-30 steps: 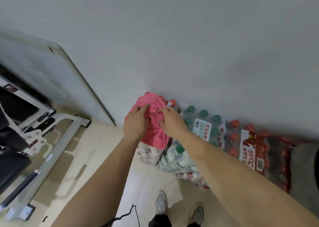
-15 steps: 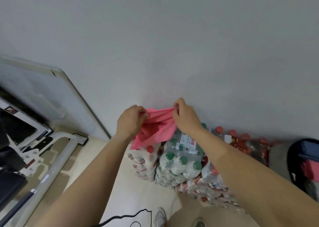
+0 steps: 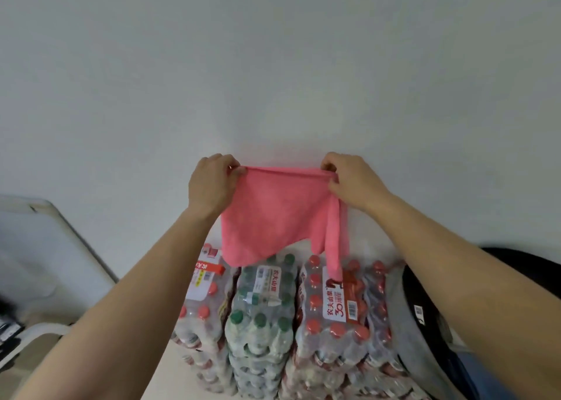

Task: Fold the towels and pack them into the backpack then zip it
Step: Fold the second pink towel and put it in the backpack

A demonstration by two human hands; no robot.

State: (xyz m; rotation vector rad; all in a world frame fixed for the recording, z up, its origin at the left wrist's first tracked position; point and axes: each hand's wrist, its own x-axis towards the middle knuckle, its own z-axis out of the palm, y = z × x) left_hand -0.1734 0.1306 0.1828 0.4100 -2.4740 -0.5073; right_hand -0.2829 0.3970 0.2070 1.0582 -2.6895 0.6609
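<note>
towel spread for folding

the pink towel (image 3: 273, 214), bunched on the bottled-water packs (image 3: 261, 305) a second ago, now hangs above them, top corners pinched by left hand (image 3: 212, 184) and right hand (image 3: 353, 184); folding can start. the backpack (image 3: 425, 290) lies just right of the packs.

You see a plain pink towel (image 3: 273, 217), red caps (image 3: 335, 328) and green caps (image 3: 260, 318) on clear bottles (image 3: 252, 349), and a grey-and-black backpack (image 3: 425, 329).

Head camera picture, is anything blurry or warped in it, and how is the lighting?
Head view: soft, even light, no glare on the wall; the pink towel, left hand and right hand are fairly sharp. Head view: wide-angle distortion stretches the forearms toward the bottom corners. Head view: the far left edge and the lower bottle packs are smeared.
</note>
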